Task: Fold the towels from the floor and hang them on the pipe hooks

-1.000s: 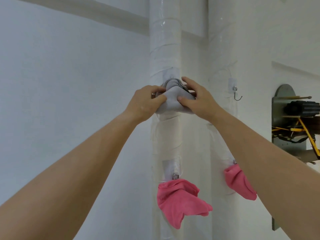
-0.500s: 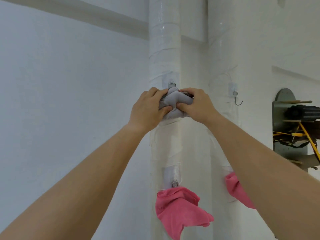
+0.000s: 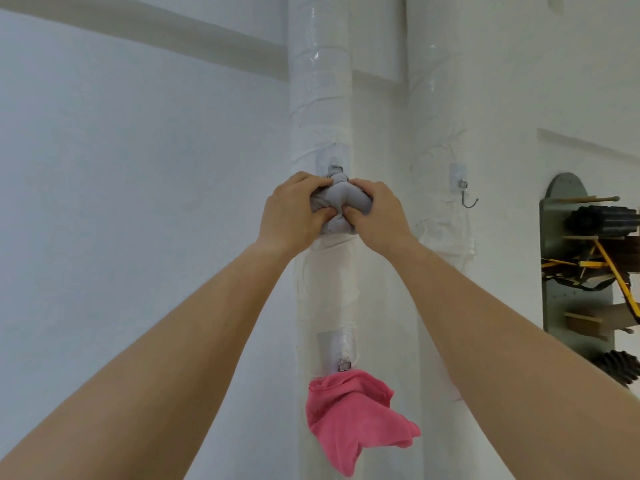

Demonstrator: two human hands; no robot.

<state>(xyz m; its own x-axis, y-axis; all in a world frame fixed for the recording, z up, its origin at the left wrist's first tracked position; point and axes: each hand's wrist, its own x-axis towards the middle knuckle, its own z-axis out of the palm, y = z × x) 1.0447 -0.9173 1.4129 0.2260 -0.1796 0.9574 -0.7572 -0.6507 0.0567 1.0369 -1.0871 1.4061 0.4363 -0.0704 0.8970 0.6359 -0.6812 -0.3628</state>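
Left hand (image 3: 294,209): raised to the left pipe (image 3: 320,98), fingers curled over the left side of the grey towel (image 3: 341,199), thumb pinching in from below; it grips the cloth.
Right hand (image 3: 375,213): mirrors it on the towel's right side, fingers curled over the top, thumb meeting the other thumb at the middle; it also grips the cloth.
Grey towel: bunched into a small wad between both hands, pressed against the left pipe directly under the upper hook (image 3: 335,169). Its edges are covered by the fingers, and I cannot tell whether it is caught on the hook.
Upper hook: only the metal top and clear adhesive pad show; the curved end is hidden behind the towel.
Pink towel (image 3: 349,414): hangs crumpled from the lower hook (image 3: 344,365) on the same pipe, one corner trailing right.
Right pipe (image 3: 433,98): white-wrapped and near the left pipe; it carries a side hook (image 3: 467,199) with its curve fully visible. The pipe's lower stretch is hidden behind the right forearm.
Wall rack (image 3: 561,271): grey board with wooden pegs, cut off by the right edge; the dark rolls and yellow-black items on it are hard to make out.
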